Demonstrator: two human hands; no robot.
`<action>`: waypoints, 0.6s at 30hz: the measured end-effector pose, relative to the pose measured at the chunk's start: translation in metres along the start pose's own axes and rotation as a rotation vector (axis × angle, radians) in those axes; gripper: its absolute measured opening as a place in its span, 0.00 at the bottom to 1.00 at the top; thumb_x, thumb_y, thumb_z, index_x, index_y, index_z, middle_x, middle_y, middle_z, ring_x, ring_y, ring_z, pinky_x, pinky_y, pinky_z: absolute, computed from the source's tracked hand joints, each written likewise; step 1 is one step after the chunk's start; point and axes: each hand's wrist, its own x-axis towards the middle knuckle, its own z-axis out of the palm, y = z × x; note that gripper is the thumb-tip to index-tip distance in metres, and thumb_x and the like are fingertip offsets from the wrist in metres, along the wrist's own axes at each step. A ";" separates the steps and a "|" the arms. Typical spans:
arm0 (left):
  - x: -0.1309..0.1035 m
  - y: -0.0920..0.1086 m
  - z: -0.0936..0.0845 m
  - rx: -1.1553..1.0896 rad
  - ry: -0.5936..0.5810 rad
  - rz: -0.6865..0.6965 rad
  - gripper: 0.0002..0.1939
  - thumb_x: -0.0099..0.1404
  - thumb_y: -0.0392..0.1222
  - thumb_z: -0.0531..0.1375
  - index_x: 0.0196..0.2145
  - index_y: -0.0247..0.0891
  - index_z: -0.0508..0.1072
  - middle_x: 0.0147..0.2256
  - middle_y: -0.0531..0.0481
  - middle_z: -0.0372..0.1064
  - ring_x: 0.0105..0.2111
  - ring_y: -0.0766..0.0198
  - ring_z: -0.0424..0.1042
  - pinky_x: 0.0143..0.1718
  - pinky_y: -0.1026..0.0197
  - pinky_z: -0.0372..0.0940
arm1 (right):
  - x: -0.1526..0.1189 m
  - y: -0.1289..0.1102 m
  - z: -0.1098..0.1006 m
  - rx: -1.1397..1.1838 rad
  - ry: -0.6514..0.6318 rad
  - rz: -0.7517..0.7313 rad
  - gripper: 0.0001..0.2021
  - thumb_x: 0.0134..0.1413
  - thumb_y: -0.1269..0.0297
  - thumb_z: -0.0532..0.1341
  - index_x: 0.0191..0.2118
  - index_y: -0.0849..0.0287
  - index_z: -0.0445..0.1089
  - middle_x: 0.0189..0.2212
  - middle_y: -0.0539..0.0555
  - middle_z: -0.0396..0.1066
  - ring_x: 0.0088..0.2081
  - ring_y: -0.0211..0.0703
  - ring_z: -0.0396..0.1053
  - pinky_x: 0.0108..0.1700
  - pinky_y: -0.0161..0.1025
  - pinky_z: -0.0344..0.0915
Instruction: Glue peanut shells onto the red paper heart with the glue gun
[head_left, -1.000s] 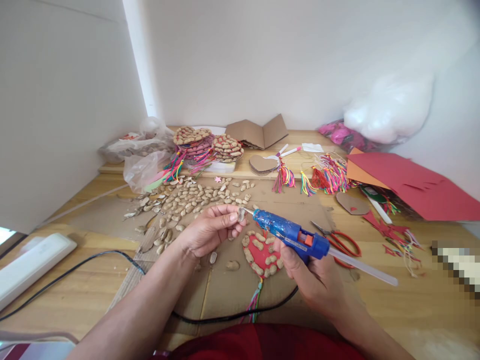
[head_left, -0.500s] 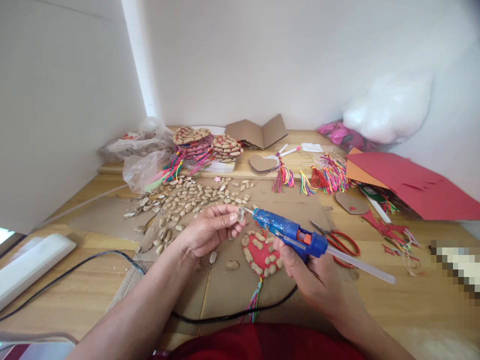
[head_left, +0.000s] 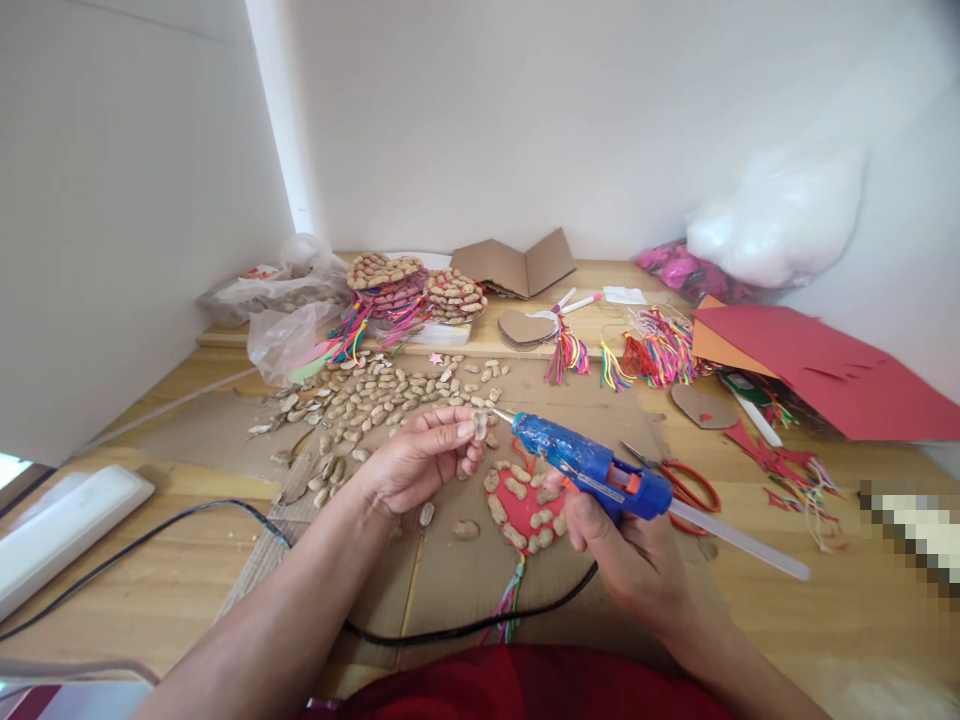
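Between its thumb and fingers, my left hand (head_left: 426, 455) pinches a peanut shell (head_left: 480, 426). My right hand (head_left: 626, 545) is wrapped round a blue glue gun (head_left: 574, 455), whose metal nozzle points left, just right of the shell and a little above it. A clear glue stick (head_left: 742, 545) sticks out of the gun's back end. Below the gun, a red heart (head_left: 525, 513) lies on the cardboard sheet (head_left: 442, 590). Peanuts line its edge and some sit inside; a colourful tassel (head_left: 510, 600) hangs from its lower tip.
Loose peanuts (head_left: 390, 392) spread over the cardboard behind my left hand. Red-handled scissors (head_left: 694, 485) lie right of the gun. A black cable (head_left: 457, 634) crosses in front. Finished peanut hearts (head_left: 454, 297), tassels (head_left: 664, 350) and red sheets (head_left: 832, 370) are farther back.
The glue gun has moved slightly right and down with my right hand, and its nozzle has drawn back from the shell. My left hand has barely moved.
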 end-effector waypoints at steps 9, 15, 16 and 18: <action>-0.001 0.002 0.001 -0.038 0.003 0.022 0.16 0.51 0.44 0.77 0.28 0.32 0.76 0.26 0.49 0.70 0.27 0.68 0.69 0.28 0.68 0.68 | 0.000 -0.004 0.002 -0.122 -0.009 -0.002 0.16 0.65 0.48 0.58 0.42 0.54 0.76 0.24 0.52 0.72 0.27 0.47 0.70 0.30 0.40 0.69; -0.002 0.002 0.000 -0.046 0.001 0.018 0.18 0.51 0.44 0.77 0.31 0.32 0.76 0.26 0.50 0.69 0.26 0.69 0.68 0.27 0.69 0.67 | 0.000 0.000 0.005 -0.112 -0.035 0.008 0.15 0.65 0.48 0.59 0.39 0.54 0.75 0.23 0.51 0.72 0.26 0.45 0.69 0.28 0.39 0.68; -0.002 0.002 0.000 -0.045 0.000 0.021 0.18 0.51 0.45 0.77 0.30 0.32 0.76 0.26 0.50 0.69 0.26 0.69 0.68 0.27 0.69 0.67 | 0.000 -0.002 0.004 -0.113 -0.040 0.004 0.15 0.65 0.48 0.59 0.39 0.54 0.75 0.24 0.51 0.72 0.26 0.45 0.69 0.28 0.39 0.67; -0.001 0.003 0.001 -0.043 -0.007 0.028 0.18 0.52 0.45 0.77 0.30 0.32 0.75 0.25 0.51 0.69 0.26 0.69 0.68 0.27 0.69 0.67 | 0.000 -0.006 0.002 -0.124 -0.041 -0.004 0.15 0.65 0.49 0.58 0.39 0.54 0.75 0.24 0.51 0.73 0.26 0.45 0.70 0.29 0.39 0.68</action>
